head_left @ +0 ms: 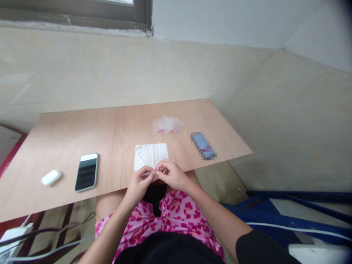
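Note:
My left hand (141,182) and my right hand (172,173) meet at the table's front edge, above my lap. Both are closed, thumbs against fingertips. Pinched between them is a small clear plastic bag (154,178), mostly covered by the fingers; its contents cannot be made out. Just beyond the hands a white paper napkin (150,153) lies flat, its near right corner hidden by my right hand. Farther back sits a fanned pile of small clear zip bags (167,124) with tiny pink and purple pieces in their lower ends.
The wooden tabletop (115,135) reaches back toward a tiled wall. On its left lie a phone (86,172) and a white earbud case (51,178). A blurred-out phone-like object (203,146) lies on the right. Cables and a blue metal frame (275,212) are below.

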Demonstrator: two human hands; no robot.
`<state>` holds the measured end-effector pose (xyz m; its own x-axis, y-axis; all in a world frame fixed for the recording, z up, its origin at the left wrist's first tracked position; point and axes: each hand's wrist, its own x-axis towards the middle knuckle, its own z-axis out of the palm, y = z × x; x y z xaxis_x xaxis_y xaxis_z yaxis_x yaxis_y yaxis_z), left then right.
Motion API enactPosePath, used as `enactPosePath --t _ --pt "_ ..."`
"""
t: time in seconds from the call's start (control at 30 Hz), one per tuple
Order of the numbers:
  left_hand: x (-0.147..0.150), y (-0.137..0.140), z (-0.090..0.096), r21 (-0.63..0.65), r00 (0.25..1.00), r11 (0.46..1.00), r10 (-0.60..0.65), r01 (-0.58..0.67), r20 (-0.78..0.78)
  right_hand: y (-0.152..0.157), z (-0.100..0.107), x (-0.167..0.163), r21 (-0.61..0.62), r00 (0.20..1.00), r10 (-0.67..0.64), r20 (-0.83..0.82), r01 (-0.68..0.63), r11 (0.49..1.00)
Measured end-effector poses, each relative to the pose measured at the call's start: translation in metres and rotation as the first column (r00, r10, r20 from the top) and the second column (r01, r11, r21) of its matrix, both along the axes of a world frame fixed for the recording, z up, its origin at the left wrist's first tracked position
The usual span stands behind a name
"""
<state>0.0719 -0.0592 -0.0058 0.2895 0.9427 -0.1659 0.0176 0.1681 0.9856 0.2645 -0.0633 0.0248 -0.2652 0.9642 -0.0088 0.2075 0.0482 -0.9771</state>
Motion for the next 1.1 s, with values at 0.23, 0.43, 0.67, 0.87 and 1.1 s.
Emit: enactPosePath --t 0.23,0.43,0.67,0.87,1.1 --pt "0.002 0.002 0.011 -0.105 0.992 0.994 0.034 -0.021 0.123 0.002 0.003 0.001 0.042 1.000 -0.005 0.029 0.003 0.999" --pt "0.002 0.007 0.018 -0.096 0.991 0.993 0.074 -0.064 0.109 0.005 0.005 0.005 0.082 0.999 -0.016 0.039 0.013 0.997" --pt "-0.002 0.009 0.019 -0.052 0.990 0.994 0.104 -0.099 0.098 0.007 0.007 0.008 0.105 0.998 -0.030 0.050 0.025 0.994" --pt "-0.005 0.011 0.022 -0.035 0.988 0.993 0.115 -0.112 0.104 0.008 0.007 0.010 0.124 0.997 -0.036 0.063 0.028 0.992" --pt "-0.010 0.013 0.020 -0.042 0.980 0.989 0.148 -0.143 0.133 0.010 0.001 0.012 0.155 0.997 -0.047 0.057 0.037 0.987"
